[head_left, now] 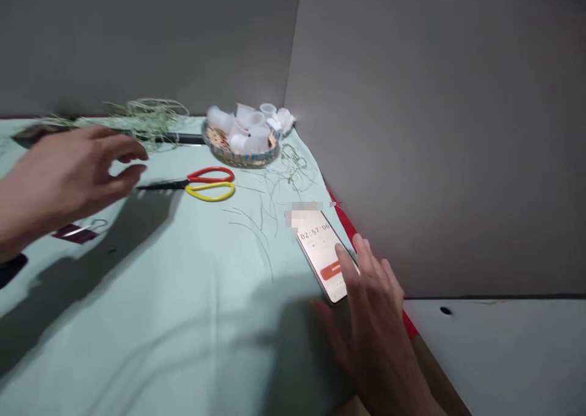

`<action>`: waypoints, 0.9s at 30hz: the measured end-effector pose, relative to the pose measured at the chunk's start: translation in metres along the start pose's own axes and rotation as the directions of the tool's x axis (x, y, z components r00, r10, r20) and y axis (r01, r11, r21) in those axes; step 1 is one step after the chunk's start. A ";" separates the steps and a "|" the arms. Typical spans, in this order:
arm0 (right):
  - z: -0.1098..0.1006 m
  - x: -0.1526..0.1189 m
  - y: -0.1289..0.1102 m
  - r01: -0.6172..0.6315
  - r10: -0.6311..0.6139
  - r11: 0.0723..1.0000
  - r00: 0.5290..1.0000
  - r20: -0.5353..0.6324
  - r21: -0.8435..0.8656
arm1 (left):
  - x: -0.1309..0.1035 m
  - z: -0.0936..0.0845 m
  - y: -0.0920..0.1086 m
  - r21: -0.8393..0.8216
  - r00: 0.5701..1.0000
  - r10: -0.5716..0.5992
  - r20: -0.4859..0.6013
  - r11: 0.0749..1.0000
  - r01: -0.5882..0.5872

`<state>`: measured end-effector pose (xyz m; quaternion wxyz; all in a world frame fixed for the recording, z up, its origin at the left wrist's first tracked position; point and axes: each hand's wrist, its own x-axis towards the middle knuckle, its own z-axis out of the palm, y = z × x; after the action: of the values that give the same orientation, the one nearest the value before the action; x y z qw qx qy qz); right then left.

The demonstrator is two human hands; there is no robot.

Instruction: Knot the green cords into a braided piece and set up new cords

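My right hand (370, 300) is over the lower right part of a smartphone (315, 245), fingers spread and the index finger at its lit screen, which shows 02:57:06 and an orange button. Whether the fingertip touches the glass I cannot tell. My left hand (86, 166) hovers at the left above the cloth, fingers curved, thumb and fingertips apart with nothing between them. Just right of it lie scissors (208, 184) with one red and one yellow handle loop, blades pointing left. A dark binder clip (77, 233) rests below the left hand.
A round basket (242, 158) holds several small white plastic cups (249, 126). Pale green strings (151, 117) are heaped along the back over a dark bar (187, 138). Loose thread ends (263, 221) lie on the pale green cloth (183, 343). Grey panels (412, 129) border the table.
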<state>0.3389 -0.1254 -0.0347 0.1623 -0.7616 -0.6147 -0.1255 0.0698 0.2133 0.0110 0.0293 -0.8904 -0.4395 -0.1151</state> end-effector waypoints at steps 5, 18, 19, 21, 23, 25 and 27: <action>-0.004 0.021 -0.015 0.096 -0.100 0.992 0.994 -0.050 -0.087 | -0.021 -0.021 -0.017 0.100 0.999 -0.032 0.013 0.995 0.030; -0.021 0.139 -0.092 0.410 -0.405 0.909 0.817 0.411 0.080 | -0.039 -0.046 -0.060 -0.013 0.993 -0.119 -0.004 0.993 0.119; -0.020 0.159 -0.095 0.411 -0.404 0.909 0.820 0.405 0.073 | -0.040 -0.051 -0.065 -0.019 0.990 -0.139 -0.015 0.990 0.138; -0.015 0.197 -0.100 0.416 -0.407 0.907 0.821 0.400 0.069 | -0.045 -0.062 -0.075 -0.023 0.979 -0.198 -0.051 0.980 0.197; -0.005 0.230 -0.108 0.427 -0.417 0.902 0.816 0.401 0.068 | -0.053 -0.074 -0.087 -0.021 0.956 -0.276 -0.097 0.961 0.275; 0.009 0.255 -0.120 0.438 -0.424 0.897 0.813 0.400 0.061 | -0.062 -0.082 -0.097 -0.028 0.929 -0.343 -0.137 0.939 0.342; 0.026 0.274 -0.133 0.451 -0.434 0.891 0.808 0.398 0.054 | -0.069 -0.085 -0.105 -0.043 0.911 -0.378 -0.165 0.926 0.376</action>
<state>0.2666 0.1555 0.0610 -0.0169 -0.6101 -0.7920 -0.0148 -0.0694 0.2109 0.0721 0.0394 -0.7759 -0.5983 -0.1964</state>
